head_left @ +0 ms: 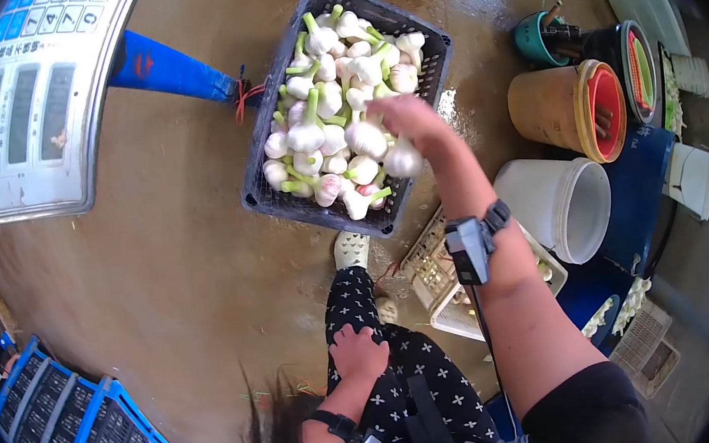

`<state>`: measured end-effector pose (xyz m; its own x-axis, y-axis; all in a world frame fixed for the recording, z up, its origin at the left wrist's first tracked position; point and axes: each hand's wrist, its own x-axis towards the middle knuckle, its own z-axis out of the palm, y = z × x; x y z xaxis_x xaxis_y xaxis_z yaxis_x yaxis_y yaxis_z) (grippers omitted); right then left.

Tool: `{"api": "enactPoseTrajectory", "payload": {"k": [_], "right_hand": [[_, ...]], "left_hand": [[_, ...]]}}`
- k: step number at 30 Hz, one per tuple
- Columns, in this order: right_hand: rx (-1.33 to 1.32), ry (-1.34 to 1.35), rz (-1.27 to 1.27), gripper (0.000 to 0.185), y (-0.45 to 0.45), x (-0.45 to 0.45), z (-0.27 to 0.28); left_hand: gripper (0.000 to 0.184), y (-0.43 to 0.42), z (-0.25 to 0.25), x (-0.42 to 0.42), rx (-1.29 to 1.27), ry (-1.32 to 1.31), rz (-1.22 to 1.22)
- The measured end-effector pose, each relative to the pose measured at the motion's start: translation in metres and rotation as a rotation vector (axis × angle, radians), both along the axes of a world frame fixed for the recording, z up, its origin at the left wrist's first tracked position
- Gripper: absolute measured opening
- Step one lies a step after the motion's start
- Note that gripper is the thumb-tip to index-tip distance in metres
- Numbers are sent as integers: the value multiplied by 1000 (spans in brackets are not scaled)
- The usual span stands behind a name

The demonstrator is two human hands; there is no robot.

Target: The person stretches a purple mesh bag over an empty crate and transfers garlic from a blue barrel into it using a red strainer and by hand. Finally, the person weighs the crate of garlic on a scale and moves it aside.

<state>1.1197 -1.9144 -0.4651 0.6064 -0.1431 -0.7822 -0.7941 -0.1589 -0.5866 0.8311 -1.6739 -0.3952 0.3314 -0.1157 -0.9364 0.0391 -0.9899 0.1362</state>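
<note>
A dark plastic crate [272, 206] on the floor is heaped with garlic bulbs [306, 138], white to faint purple with short green stems. My right hand [413, 120] reaches over the crate's right side, its fingers pointing left across the bulbs. Close below that hand is one garlic bulb [403, 160], overlapping the crate's rim. Blur and the hand's angle hide whether the fingers grip it. My left hand [359, 352] lies on my patterned trouser leg, fingers spread, holding nothing.
A scale display [34, 176] on a blue post [171, 72] stands upper left. On the right are a white bucket [515, 190], an orange bucket [541, 113] and a teal pot [531, 37]. A pale basket [445, 312] sits under my right arm. Stacked crates [72, 429] stand lower left.
</note>
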Motion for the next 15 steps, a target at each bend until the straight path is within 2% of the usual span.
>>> {"api": "enactPoseTrajectory", "payload": {"k": [1,3,4,5,7,8,9,11,12,13,15], "right_hand": [[-147,53,147,44,2,-11,-33],[-748,-53,225,55,15,-39,-47],[-758,-36,92,49,15,-46,-49],[-753,-30,97,49,13,-54,-50],[-359,-136,-323,45,5,-74,-56],[-223,-63,-493,38,3,-84,-58],[-226,-59,-490,38,2,-94,-59],[-110,-84,-680,34,6,-107,-51],[-68,-93,-667,32,10,-109,-49],[-72,-30,-552,37,9,-110,-51],[-248,-93,-277,40,15,-102,-61]], "left_hand": [[43,-1,2,4,7,16,4],[42,0,2,6,16,8,8],[42,-2,1,7,17,13,11],[43,-3,1,7,22,5,26],[44,-5,1,10,28,4,37],[44,-9,2,13,30,12,30],[44,-12,3,14,32,21,24],[43,-16,1,14,33,25,30],[42,-19,1,14,31,21,36],[42,-22,1,16,29,15,44],[42,-30,3,18,42,24,43]]}}
